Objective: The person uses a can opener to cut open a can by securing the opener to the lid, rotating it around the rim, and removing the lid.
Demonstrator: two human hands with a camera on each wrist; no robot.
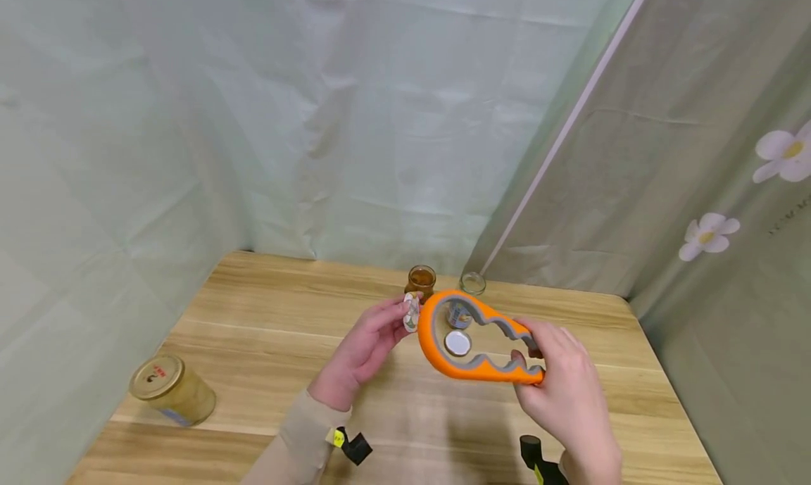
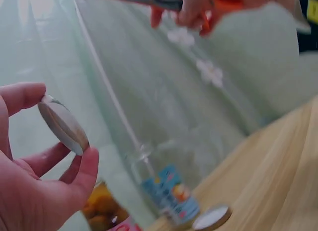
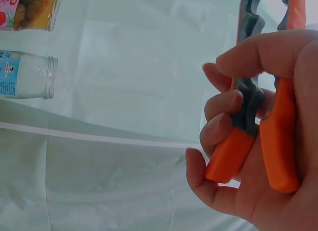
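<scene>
My left hand (image 1: pixel 364 348) pinches a round jar lid (image 1: pixel 411 312) by its rim, the lid standing on edge. In the left wrist view the lid (image 2: pixel 63 124) sits between thumb and fingertips. With my right hand (image 1: pixel 566 379) I grip the handles of an orange and grey jar opener (image 1: pixel 426 334), its loop pointing toward the lid. The right wrist view shows fingers wrapped about both orange handles (image 3: pixel 280 151). Behind the lid stands an open jar of brownish fruit (image 1: pixel 421 277). Beside it is an open clear glass jar (image 1: pixel 472 283) with a blue label, partly hidden by the opener.
A white-faced lid (image 1: pixel 458 343) lies on the wooden table (image 1: pixel 266 316), seen through the opener's loop. At the left edge stands a jar with a gold lid (image 1: pixel 157 376) and pale yellow contents. Pale curtains (image 1: pixel 380 119) hang behind and at the sides.
</scene>
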